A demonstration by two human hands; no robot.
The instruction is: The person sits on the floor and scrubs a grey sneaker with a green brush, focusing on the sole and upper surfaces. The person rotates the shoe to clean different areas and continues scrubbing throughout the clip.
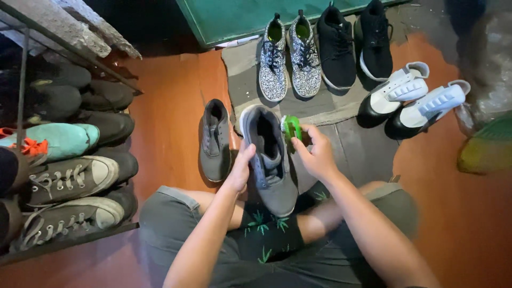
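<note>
Hands meet over a grey sneaker [271,160] at the centre of the view. The left hand [239,169] is closed around the shoe's side, at about nine o'clock from it, thumb on the upper edge, holding it tilted with the toe pointing down toward the person's lap. The right hand [318,154], at three o'clock from the shoe, grips a small green brush [291,128] whose head touches the shoe's collar near the heel, at about one o'clock from the shoe's middle.

Just beside the held shoe, at nine o'clock, its grey partner [215,141] lies flat on the orange floor [170,112]. A grey mat [320,106] lies under and beyond the hands. On it at twelve o'clock stands a speckled black-and-white pair [289,58], and at one o'clock a black pair [354,42]. At two o'clock a black-and-white high-top pair [413,101] lies angled, half off the mat.

At nine o'clock, well apart from the hands, a metal shoe rack [22,80] holds dark shoes, a teal shoe [58,138] with orange laces, and two dark lace-up sneakers [69,197] with pale toes. At the lower edge the person's knees in grey shorts [170,218] frame the held shoe.
</note>
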